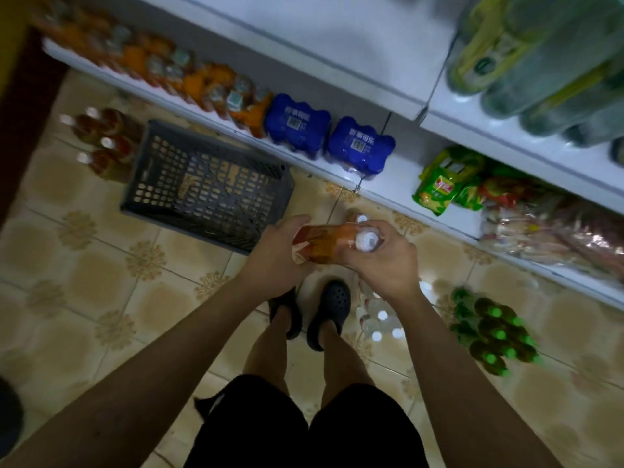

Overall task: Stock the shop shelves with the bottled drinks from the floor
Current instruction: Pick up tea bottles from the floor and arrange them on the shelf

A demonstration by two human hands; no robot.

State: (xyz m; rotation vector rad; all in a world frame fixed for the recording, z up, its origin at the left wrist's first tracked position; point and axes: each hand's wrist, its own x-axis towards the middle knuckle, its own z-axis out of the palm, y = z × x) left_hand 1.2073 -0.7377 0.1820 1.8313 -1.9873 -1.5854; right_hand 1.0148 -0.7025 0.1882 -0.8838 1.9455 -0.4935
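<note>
You've got the orange drink pack [324, 243] clamped between both hands, left hand [277, 255] on its base, right hand [388, 258] at the caps, above the floor. If the wrap slips, it drops onto your feet [327, 312].

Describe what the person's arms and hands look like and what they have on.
Both arms are bare from the frame edge to the wrist, with no sleeves showing. The left hand and right hand wear no gloves, and no rings, watch or bracelets are visible. Lower down are black shorts and dark perforated clogs.
</note>
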